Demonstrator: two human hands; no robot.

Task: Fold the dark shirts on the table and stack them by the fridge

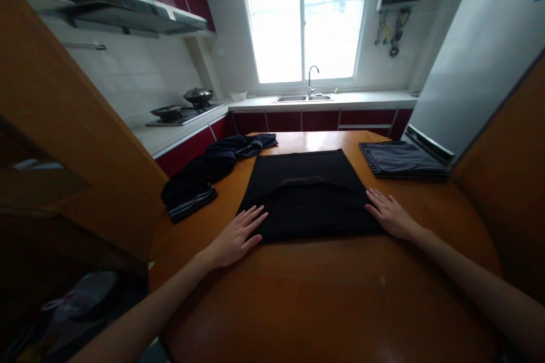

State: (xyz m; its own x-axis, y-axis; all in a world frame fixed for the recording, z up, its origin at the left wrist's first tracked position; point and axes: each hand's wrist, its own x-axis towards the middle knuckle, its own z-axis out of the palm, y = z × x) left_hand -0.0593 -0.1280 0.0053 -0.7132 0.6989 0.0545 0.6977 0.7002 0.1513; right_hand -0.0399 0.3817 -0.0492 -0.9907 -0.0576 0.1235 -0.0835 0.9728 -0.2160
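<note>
A black garment [310,210], perhaps a shirt, lies spread flat and partly folded on the wooden table [323,300], with a collar-like band across its middle. Fingers stretched out, my left hand [238,235] rests on its near left corner. On its near right edge lies my right hand [389,214], also open and flat. Neither hand grips the cloth. To the left, a crumpled heap of dark clothing [208,167] shows pale stripes at its near end. At the far right is a neat stack of folded dark grey clothes [402,157].
Beyond the table, a counter [251,103] holds a sink [298,98] with a tap, and a stove [187,115] with two pans. Wooden panels flank the table on the left and right. A pale fridge-like cabinet [481,51] stands behind the folded stack.
</note>
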